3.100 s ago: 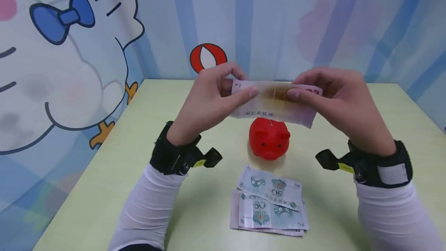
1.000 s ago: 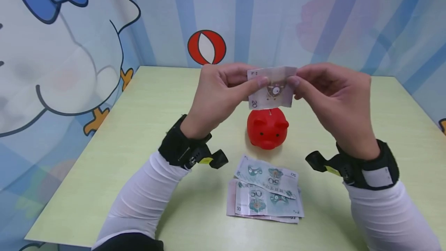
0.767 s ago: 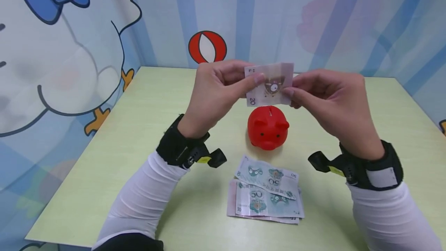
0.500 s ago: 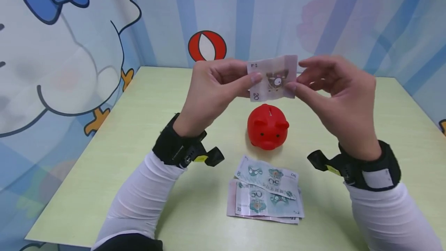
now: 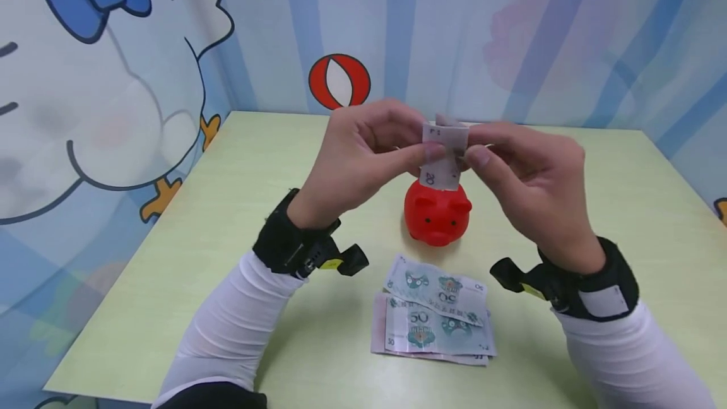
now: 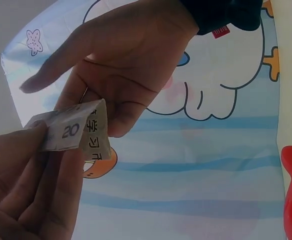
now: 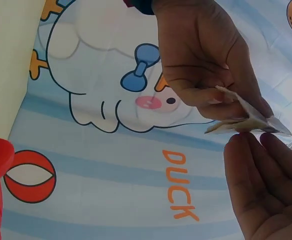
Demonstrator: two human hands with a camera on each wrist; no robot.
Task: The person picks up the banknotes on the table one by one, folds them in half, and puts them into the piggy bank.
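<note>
A pinkish play banknote [image 5: 439, 172] marked 20 is held up above the red piggy bank [image 5: 437, 221] in the head view. My left hand [image 5: 354, 160] pinches it, thumb on the near face and fingers behind. The left wrist view shows the banknote [image 6: 66, 129] bent into narrow panels, one flap standing off at an angle. My right hand [image 5: 528, 175] is at its right edge. Its fingertips touch the paper from the side in the right wrist view, while its thumb stands apart from the fingers. Part of the piggy bank's back is hidden behind the banknote.
Several more play banknotes [image 5: 437, 308], greenish 50s over pinkish ones, lie overlapping in front of the piggy bank on the pale yellow table [image 5: 187, 283]. A cartoon-printed wall covering [image 5: 443, 30] rises behind the table and along its left side.
The banknote was stretched full length between both hands, then doubled over to half its length. Now it is folded narrower again, lower, and my right hand has come closer to the left.
</note>
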